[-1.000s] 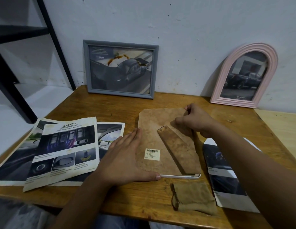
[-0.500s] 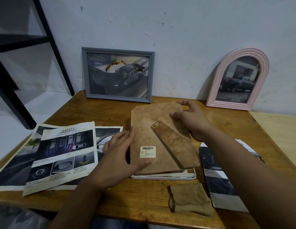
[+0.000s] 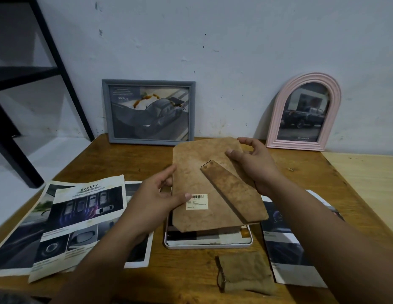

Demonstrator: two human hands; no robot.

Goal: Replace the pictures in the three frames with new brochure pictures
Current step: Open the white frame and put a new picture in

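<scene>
Head view: both hands are on the brown backing board (image 3: 204, 172), held tilted above the white frame (image 3: 207, 243) lying face down on the tabletop (image 3: 129, 154). The left hand (image 3: 155, 201) pinches its left edge, thumb by the barcode label (image 3: 196, 201); the right hand (image 3: 254, 165) grips the far right corner. Brochure pages (image 3: 81, 220) lie left, a grey frame (image 3: 148, 111) and pink arched frame (image 3: 304, 113) lean against the wall.

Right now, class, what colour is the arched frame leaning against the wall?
Pale pink; the arched frame shows best in the head view.
</scene>
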